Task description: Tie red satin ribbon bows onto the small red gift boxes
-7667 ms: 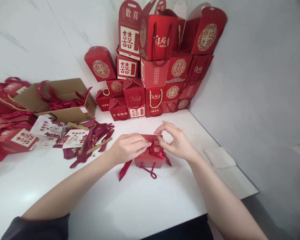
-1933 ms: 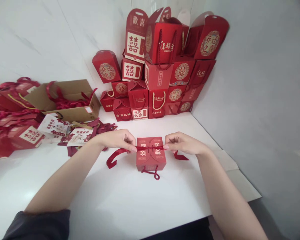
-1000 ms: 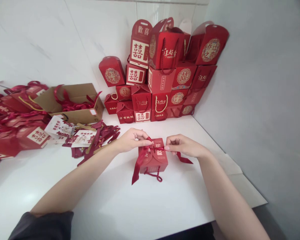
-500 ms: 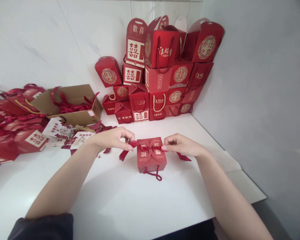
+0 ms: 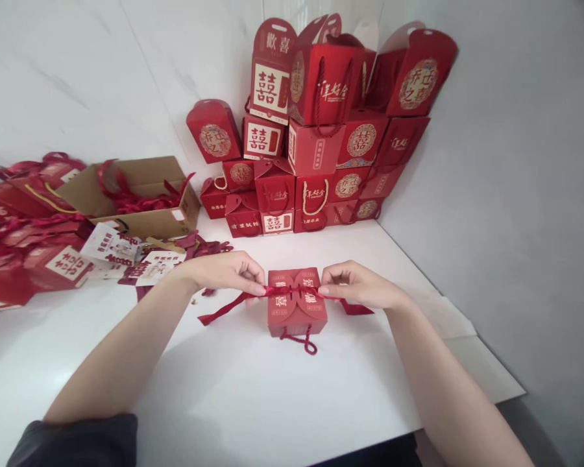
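Note:
A small red gift box [image 5: 296,318] with closed, curved top flaps rests on the white table, a twisted cord handle [image 5: 305,344] drooping from its near side. Across its top runs a dark red ribbon [image 5: 282,291], threaded at the middle of the flaps. At the box's left edge my left hand [image 5: 238,274] pinches one side of the ribbon, whose tail slants down to the left. On the right, my right hand [image 5: 353,283] pinches the other side, its tail lying beyond the fingers. The ribbon stretches fairly taut between both hands.
Stacked red gift boxes [image 5: 321,188] stand against the back wall. To the left are an open cardboard box [image 5: 150,226] of red ribbons, printed cards [image 5: 160,266], loose ribbon pieces and a heap of red boxes [image 5: 53,266]. A grey wall borders the right.
My left hand has shifted slightly right and its fingers have closed nearer the box. The left ribbon tail has swung outward and straightened. The camera view has moved a little.

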The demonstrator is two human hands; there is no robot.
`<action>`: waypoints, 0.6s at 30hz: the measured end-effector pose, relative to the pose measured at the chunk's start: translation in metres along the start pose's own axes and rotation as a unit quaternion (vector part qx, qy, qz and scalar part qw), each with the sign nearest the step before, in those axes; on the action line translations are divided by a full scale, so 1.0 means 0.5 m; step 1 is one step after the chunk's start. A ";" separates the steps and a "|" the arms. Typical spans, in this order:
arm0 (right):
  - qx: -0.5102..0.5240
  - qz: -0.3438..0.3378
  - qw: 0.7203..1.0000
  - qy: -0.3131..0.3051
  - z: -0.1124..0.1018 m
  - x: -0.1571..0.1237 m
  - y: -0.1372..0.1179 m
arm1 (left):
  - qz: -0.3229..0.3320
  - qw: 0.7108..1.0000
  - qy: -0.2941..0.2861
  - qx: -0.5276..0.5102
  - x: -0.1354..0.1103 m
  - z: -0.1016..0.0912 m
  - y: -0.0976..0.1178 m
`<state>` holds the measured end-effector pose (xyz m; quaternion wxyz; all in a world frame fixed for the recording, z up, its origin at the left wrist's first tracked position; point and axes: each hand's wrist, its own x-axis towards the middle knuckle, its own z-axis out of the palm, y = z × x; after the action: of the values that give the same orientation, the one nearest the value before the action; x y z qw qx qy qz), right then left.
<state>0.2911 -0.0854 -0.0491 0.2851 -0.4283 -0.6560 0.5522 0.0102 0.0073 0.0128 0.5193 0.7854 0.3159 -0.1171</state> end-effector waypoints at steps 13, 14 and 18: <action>-0.038 0.016 0.999 0.013 -0.007 0.007 0.021 | 0.133 0.987 -0.051 0.068 0.003 -0.012 -0.015; -0.038 0.015 0.999 0.013 -0.007 0.007 0.021 | 0.164 0.984 -0.026 0.061 0.004 -0.008 -0.009; -0.036 0.012 0.999 0.010 -0.008 0.007 0.019 | 0.276 0.959 0.056 -0.034 0.025 0.018 0.002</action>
<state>0.2950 -0.0804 -0.0577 0.2695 -0.4521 -0.6674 0.5269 0.0217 0.0036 0.0030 0.5396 0.8290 0.1196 0.0856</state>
